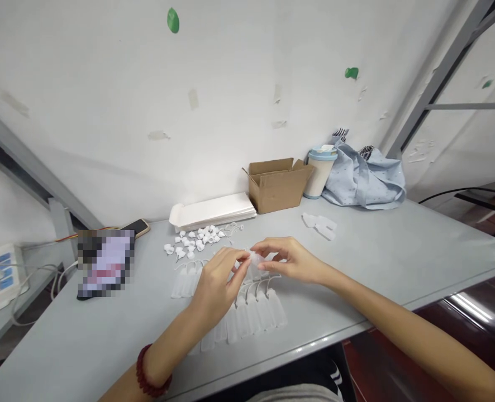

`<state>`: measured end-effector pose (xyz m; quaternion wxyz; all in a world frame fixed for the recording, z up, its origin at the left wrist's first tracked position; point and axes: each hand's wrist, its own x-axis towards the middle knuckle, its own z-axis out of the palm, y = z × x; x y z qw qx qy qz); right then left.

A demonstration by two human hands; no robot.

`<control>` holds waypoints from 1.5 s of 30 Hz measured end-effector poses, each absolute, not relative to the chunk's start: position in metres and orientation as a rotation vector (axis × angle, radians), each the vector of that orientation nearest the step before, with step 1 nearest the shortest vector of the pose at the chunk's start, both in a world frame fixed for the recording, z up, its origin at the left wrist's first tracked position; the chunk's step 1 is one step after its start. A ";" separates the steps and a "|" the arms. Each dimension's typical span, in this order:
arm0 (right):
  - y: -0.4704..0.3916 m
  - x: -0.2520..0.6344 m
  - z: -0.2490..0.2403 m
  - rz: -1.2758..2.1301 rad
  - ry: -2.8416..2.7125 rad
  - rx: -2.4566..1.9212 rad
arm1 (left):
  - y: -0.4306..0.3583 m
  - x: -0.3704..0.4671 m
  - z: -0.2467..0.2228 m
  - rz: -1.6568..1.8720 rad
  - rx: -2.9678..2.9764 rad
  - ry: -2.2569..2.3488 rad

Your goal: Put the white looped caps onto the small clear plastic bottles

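My left hand [222, 279], with a red beaded bracelet on its wrist, pinches the top of a small translucent white piece [255, 267]. My right hand [287, 258] has its thumb and fingers closed on the same piece from the right. Below the hands lies a row of translucent pouches [258, 312] with thin white loops. Another row of them [184, 285] is partly hidden behind my left hand. Farther back, several small white caps [199, 239] are scattered on the grey table [356, 251].
Flat white boxes [218, 212], an open cardboard box [279, 192], a cup [319, 173] and a blue cloth bag [365, 178] stand along the wall. Loose translucent pieces [320, 225] lie at right. A phone [136, 228] and a pixelated item [109, 262] are at left.
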<state>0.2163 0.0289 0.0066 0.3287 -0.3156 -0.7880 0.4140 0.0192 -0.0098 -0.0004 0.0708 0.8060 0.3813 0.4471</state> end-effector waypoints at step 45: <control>0.021 0.208 -0.002 0.928 -1.832 -0.801 | -0.012 0.024 -0.005 1.471 2.912 0.977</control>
